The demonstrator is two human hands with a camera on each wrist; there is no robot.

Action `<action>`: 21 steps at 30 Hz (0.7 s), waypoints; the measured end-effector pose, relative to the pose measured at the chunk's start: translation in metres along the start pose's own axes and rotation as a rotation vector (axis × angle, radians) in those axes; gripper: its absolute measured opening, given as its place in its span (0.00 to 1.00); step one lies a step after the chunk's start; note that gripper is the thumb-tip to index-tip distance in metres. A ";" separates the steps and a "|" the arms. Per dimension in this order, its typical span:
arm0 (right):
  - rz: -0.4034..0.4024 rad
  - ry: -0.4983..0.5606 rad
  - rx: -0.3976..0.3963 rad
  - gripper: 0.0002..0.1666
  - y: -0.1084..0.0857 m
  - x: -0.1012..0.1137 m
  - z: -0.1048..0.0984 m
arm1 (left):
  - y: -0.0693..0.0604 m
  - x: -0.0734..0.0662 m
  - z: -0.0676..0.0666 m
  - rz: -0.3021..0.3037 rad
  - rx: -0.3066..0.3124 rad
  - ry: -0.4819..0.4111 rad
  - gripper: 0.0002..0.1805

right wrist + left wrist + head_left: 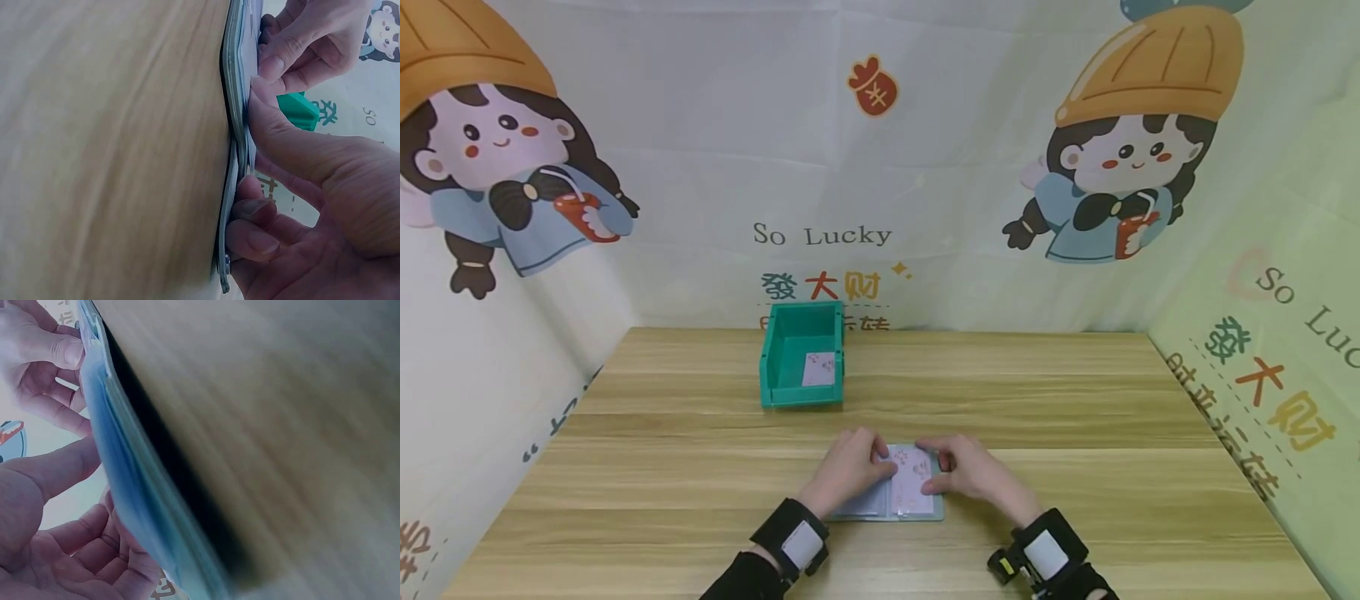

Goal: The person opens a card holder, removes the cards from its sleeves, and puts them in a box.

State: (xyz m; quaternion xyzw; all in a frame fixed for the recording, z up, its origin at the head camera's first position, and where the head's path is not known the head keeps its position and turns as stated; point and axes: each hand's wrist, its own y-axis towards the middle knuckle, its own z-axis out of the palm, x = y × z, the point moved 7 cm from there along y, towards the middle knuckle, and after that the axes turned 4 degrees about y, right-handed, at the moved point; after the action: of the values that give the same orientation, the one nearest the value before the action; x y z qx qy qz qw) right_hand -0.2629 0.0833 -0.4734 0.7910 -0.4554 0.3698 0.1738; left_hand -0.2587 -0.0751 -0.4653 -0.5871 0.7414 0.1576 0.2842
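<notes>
A small card album (pixel 917 517) lies open on the table, with clear pockets on its pages. In its right-hand page is a pale pink card (pixel 912 483) with a floral print. My left hand (pixel 850 468) reaches over the left page and pinches the card's upper left edge between thumb and fingers. From the right, my right hand (pixel 973 471) holds the album's edge; its thumb (pixel 275 122) lies on the page by the card, and the other fingers are curled at the edge. The left page is partly hidden under my left hand.
A green plastic bin (pixel 802 400) stands beyond the album, towards the back of the wooden table (pixel 1037 383). Inside it lies another pink printed card (pixel 818 369). A printed cloth (pixel 955 167) hangs behind the table and along its sides.
</notes>
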 end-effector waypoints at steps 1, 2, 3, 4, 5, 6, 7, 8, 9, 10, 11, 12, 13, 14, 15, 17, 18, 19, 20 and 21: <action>0.000 -0.005 -0.004 0.38 0.000 0.000 0.000 | 0.000 0.000 0.000 0.003 0.000 -0.004 0.08; 0.001 -0.010 -0.006 0.38 0.000 0.000 0.000 | 0.000 0.000 0.000 0.005 0.001 -0.008 0.07; -0.001 -0.015 -0.011 0.38 0.000 0.000 0.000 | 0.000 0.000 0.000 0.003 0.006 -0.015 0.07; 0.000 -0.020 -0.014 0.38 0.000 0.000 0.000 | 0.000 0.000 0.000 0.005 0.010 -0.022 0.07; -0.002 -0.023 -0.016 0.38 0.000 0.000 0.000 | 0.000 -0.001 0.000 0.006 0.013 -0.028 0.07; -0.002 -0.028 -0.018 0.38 0.000 0.000 0.001 | 0.000 -0.001 0.000 0.009 0.016 -0.033 0.07; -0.004 -0.032 -0.021 0.38 0.000 0.000 0.001 | 0.000 -0.001 0.000 0.010 0.018 -0.040 0.07; -0.005 -0.035 -0.023 0.38 0.000 0.000 0.001 | 0.000 0.000 0.000 0.011 0.021 -0.047 0.07; -0.006 -0.039 -0.024 0.38 0.000 0.001 0.000 | 0.000 0.000 0.001 0.011 0.025 -0.055 0.08; -0.004 -0.042 -0.022 0.38 0.000 0.001 0.000 | 0.000 0.001 0.000 0.011 0.026 -0.064 0.08; -0.006 -0.042 -0.024 0.38 0.000 0.002 0.001 | 0.001 0.002 0.001 0.007 0.031 -0.071 0.09; -0.003 -0.042 -0.022 0.38 0.000 0.002 0.001 | 0.001 0.003 0.001 0.002 0.038 -0.081 0.09; -0.002 -0.039 -0.021 0.38 -0.001 0.002 0.001 | 0.002 0.004 0.002 -0.008 0.046 -0.095 0.10; 0.001 -0.037 -0.018 0.38 -0.001 0.002 0.001 | 0.003 0.006 0.003 -0.018 0.054 -0.107 0.10; 0.001 -0.037 -0.017 0.38 -0.001 0.002 0.001 | 0.004 0.007 0.003 -0.027 0.062 -0.119 0.11; 0.002 -0.034 -0.017 0.38 0.000 0.002 0.001 | 0.005 0.009 0.004 -0.043 0.078 -0.142 0.11; 0.003 -0.033 -0.016 0.38 0.000 0.002 0.001 | 0.006 0.009 0.004 -0.050 0.084 -0.151 0.11; 0.001 -0.034 -0.016 0.38 0.000 0.001 0.002 | 0.006 0.009 0.004 -0.052 0.086 -0.161 0.11; 0.001 -0.035 -0.017 0.38 0.000 0.001 0.002 | 0.007 0.010 0.004 -0.056 0.089 -0.166 0.11; 0.000 -0.036 -0.018 0.38 0.000 0.001 0.001 | 0.007 0.009 0.004 -0.059 0.090 -0.175 0.10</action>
State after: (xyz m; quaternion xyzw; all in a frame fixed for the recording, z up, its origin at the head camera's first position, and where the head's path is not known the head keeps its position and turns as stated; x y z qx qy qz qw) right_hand -0.2623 0.0817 -0.4737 0.7958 -0.4619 0.3516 0.1726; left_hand -0.2659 -0.0784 -0.4744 -0.5794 0.7025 0.1661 0.3785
